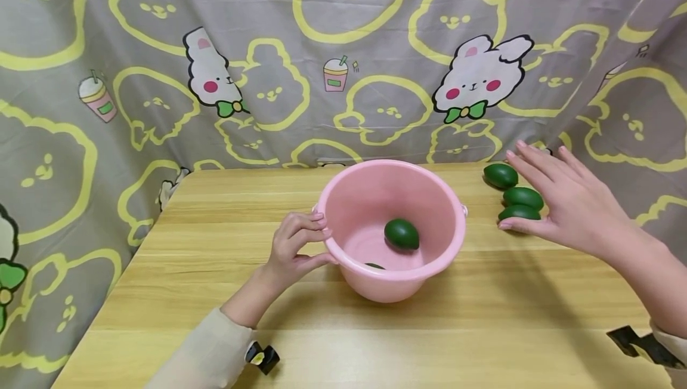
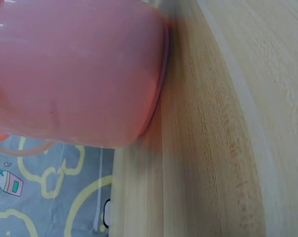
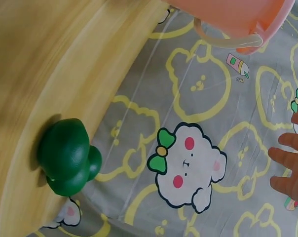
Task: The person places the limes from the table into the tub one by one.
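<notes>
A pink bucket (image 1: pixel 343 198) stands in the middle of the wooden table (image 1: pixel 214 246). A dark green oval fruit (image 1: pixel 401 234) lies inside it, and the edge of another green piece (image 1: pixel 374 266) shows near the front wall. My left hand (image 1: pixel 316 240) grips the bucket's left rim, fingers over the edge and thumb on the outside. Three more green fruits (image 1: pixel 523 197) lie in a row at the far right. My right hand (image 1: pixel 555 195) is spread flat beside them, thumb next to the nearest one. The right wrist view shows the fruits (image 3: pixel 65 155) and fingertips (image 3: pixel 287 154).
A grey curtain (image 1: pixel 343 67) with yellow outlines and white rabbits hangs right behind the table's far edge. The left wrist view is filled by the bucket wall (image 2: pixel 75 74) and table boards (image 2: pixel 228 123). The bucket's handle (image 3: pixel 228 39) hangs down its side.
</notes>
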Available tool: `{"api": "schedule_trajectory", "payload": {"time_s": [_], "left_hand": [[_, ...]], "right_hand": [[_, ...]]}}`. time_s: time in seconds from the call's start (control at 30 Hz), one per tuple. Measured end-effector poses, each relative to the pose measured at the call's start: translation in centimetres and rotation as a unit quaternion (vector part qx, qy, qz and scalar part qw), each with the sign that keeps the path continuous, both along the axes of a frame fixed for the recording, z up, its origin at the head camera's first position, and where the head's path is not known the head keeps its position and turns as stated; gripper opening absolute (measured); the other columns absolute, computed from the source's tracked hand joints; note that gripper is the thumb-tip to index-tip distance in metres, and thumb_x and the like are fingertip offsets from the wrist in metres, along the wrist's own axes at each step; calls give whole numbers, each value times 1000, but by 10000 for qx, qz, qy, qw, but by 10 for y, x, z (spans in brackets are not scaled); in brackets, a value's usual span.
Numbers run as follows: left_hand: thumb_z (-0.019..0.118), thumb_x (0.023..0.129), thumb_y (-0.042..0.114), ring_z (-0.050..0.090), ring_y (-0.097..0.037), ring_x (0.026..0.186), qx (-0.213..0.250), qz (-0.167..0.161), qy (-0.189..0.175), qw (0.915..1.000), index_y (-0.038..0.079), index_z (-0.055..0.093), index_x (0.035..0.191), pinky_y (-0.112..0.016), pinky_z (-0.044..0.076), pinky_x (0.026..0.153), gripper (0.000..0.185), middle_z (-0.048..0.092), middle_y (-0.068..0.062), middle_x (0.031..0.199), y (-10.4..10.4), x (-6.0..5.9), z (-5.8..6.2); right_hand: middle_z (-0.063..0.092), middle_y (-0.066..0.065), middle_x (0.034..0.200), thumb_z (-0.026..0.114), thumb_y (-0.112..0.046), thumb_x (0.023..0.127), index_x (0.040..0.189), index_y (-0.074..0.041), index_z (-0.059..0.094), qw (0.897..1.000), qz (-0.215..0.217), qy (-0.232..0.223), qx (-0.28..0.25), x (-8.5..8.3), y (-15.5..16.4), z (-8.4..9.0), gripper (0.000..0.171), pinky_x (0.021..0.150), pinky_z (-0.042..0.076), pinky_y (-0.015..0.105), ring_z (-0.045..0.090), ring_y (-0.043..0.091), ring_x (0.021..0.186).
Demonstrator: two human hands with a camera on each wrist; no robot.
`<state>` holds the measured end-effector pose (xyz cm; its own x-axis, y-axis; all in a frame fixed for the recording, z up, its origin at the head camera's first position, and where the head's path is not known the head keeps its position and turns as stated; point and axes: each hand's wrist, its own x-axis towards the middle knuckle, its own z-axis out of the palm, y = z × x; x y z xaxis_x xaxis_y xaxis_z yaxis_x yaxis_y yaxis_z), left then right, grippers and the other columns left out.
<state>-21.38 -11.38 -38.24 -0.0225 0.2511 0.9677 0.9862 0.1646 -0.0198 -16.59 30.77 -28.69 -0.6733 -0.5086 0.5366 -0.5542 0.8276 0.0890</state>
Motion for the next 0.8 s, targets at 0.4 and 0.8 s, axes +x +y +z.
{"api": "schedule_trajectory", "payload": {"time_s": [0.4, 0.8], "left_hand": [[73, 79, 39, 60, -31, 88, 14, -21, -10, 10000, -3, 69, 86, -33, 54, 91, 43, 63, -15, 86, 0, 1, 0], [72, 79, 39, 60, -31, 88, 13, -20, 34, 10000, -3, 69, 86, -33, 54, 90, 43, 63, -14, 86, 0, 1, 0]], "right_hand": [[35, 18, 149, 60, -78, 67, 145, -10, 37, 9986, -491, -173, -94, 3, 8, -9, 107, 122, 9, 44, 24, 20, 143], [39, 18, 147, 44, -88, 66, 145, -11, 38, 9979, -613, 162, -92, 5, 19, -18, 111, 121, 11, 47, 25, 18, 142]]}}
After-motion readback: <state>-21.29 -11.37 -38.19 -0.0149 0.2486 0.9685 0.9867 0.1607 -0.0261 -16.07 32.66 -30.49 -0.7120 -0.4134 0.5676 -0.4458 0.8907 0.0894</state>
